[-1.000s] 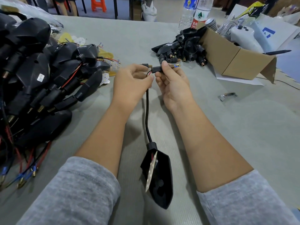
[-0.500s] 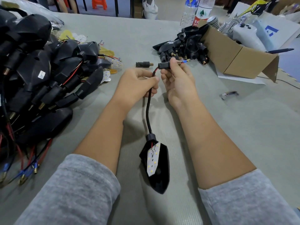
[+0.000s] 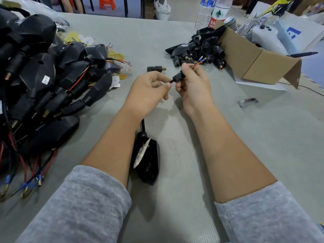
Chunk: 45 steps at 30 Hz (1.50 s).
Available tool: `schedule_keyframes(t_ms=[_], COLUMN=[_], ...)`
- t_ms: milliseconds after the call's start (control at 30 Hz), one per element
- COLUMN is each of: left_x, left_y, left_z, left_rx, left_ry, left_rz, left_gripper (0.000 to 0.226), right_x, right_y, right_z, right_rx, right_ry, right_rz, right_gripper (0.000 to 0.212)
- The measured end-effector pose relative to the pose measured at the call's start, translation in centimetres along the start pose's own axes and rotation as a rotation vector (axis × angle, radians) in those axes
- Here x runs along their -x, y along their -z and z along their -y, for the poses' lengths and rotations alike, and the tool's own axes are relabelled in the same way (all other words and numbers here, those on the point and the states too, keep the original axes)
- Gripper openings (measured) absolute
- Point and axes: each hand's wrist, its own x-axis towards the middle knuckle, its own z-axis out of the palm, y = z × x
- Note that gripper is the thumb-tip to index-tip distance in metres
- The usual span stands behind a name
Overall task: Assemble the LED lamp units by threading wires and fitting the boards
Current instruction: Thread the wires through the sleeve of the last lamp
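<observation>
— Any legible text on the surface?
— Red label with white Chinese characters on a clear water bottle (image 3: 218, 14); a blue "A"-like logo on a white box (image 3: 293, 33). The lamp housing's white sticker (image 3: 45, 79) is unreadable.

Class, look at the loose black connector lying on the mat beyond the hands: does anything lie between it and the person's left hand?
Nothing visible does. Bare mat separates the loose connector from the left hand, which already holds the lamp's black cable.
</observation>
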Motion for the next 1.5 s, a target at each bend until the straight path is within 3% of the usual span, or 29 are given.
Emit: schedule_keyframes(t_ms=[200,300,400,533,600,733,833,967,1133,1333,1500], left_x=[0.1,0.0,-0.2,-0.1,-0.1,-0.2,-0.3,-0.5,-0.3,-0.3,-0.6], left_y=[0.0,0.0,0.2,0.9,1.2,1.3,1.2,1.4,2.3,2.0,1.9], left_z=[-0.3,-0.7,-1.0,-0.8,-0.7,-0.1,0.0,-0.4,-0.4,-0.2,-0.4], left_rx=[0.024,0.107,0.268,0.212,0.220,0.218,0.210,0.217,0.286,0.250,0.245], left_ry=[-0.021,0.067,0.159,0.160,0.140,0.067,0.055,0.137,0.165,0.142,0.191], left_rz=[-0.023,-0.066,-0.069,0.024,0.083,0.111,0.100,0.110,0.179,0.150,0.101], left_gripper=[0.011,0.027,0.023,0.017,0.020,0.031,0.028,0.009,0.020,0.023,0.009], right_x=[0.3,0.6,0.7,0.2,0.0,0.2,0.6,0.2,0.0,0.8,0.7], right_y=[-0.3,-0.5,-0.6,-0.3,0.0,0.0,-0.3,-0.2,0.1,-0.6,-0.4], right_z=[-0.1,-0.1,-0.1,0.0,0.2,0.0,-0.1,-0.1,0.2,-0.1,0.0], right_rx=[0.107,0.150,0.096,-0.057,-0.105,0.030,0.090,0.024,-0.170,0.122,0.079], right_ry=[0.008,-0.003,-0.001,-0.035,-0.042,-0.013,-0.020,-0.011,-0.024,-0.012,0.025], right_rz=[0.063,0.138,0.133,-0.009,-0.042,0.084,0.158,0.096,-0.021,0.182,0.116], right_gripper=[0.020,0.013,0.003,0.017,0.012,0.010,0.008,0.004,0.007,0.007,0.007])
